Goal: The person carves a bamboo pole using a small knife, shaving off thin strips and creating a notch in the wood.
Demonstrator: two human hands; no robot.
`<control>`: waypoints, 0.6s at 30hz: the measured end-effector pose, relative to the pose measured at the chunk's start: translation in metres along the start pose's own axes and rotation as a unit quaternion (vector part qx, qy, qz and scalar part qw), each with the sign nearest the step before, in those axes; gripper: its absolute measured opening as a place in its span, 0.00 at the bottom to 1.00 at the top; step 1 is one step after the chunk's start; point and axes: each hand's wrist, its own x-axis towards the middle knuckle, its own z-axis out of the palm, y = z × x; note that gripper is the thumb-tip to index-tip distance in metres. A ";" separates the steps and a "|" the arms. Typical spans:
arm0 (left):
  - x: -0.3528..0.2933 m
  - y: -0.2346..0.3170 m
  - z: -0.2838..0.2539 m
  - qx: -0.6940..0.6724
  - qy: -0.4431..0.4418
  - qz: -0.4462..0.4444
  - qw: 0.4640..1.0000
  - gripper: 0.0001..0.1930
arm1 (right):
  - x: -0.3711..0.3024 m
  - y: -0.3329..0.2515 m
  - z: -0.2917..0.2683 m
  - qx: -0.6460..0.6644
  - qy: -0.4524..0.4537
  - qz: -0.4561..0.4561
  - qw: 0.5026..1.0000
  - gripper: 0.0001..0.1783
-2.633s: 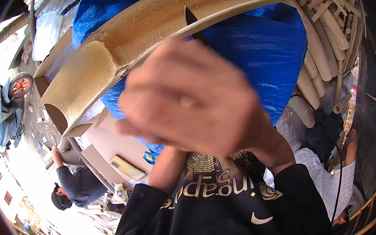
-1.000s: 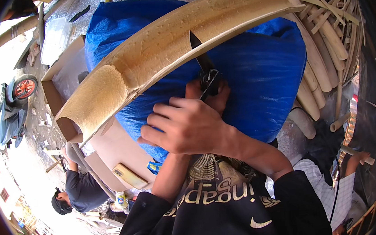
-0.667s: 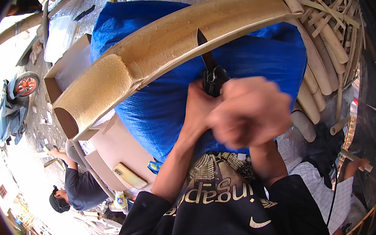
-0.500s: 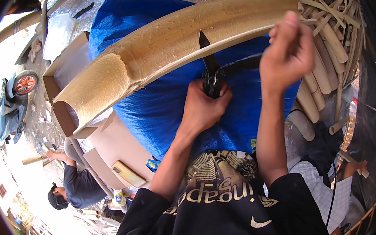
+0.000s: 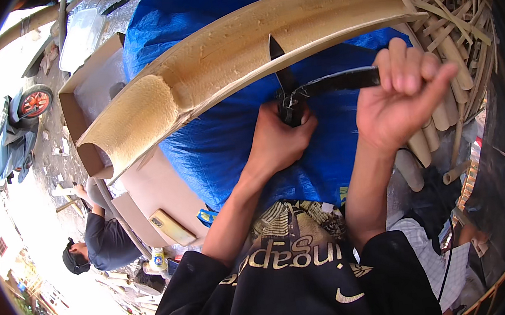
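Head view: left hand (image 5: 278,143) clamps the knife (image 5: 285,90) wedged in the split bamboo (image 5: 242,49), centre frame. Right hand (image 5: 402,103), fingers curled around a dark bar (image 5: 342,80), should probably strike squarely, keeping the blade upright.

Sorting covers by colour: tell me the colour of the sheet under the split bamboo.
Bright blue tarp, clearest in the head view.

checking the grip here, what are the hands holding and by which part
The left hand grips a knife by its handle, blade set in the split bamboo. The right hand grips one end of a dark bar.
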 end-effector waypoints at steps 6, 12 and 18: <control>0.002 0.004 0.006 0.013 0.030 0.002 0.999 0.11 | -0.059 -0.001 0.035 -0.161 -0.256 0.028 0.953 0.18; 0.004 0.001 0.001 0.146 0.001 -0.017 0.989 0.12 | -0.098 0.047 0.048 -0.429 -0.405 -0.187 0.786 0.14; -0.002 0.007 0.008 0.017 0.068 0.044 0.997 0.13 | -0.068 0.001 0.030 -0.359 -0.346 -0.191 0.846 0.11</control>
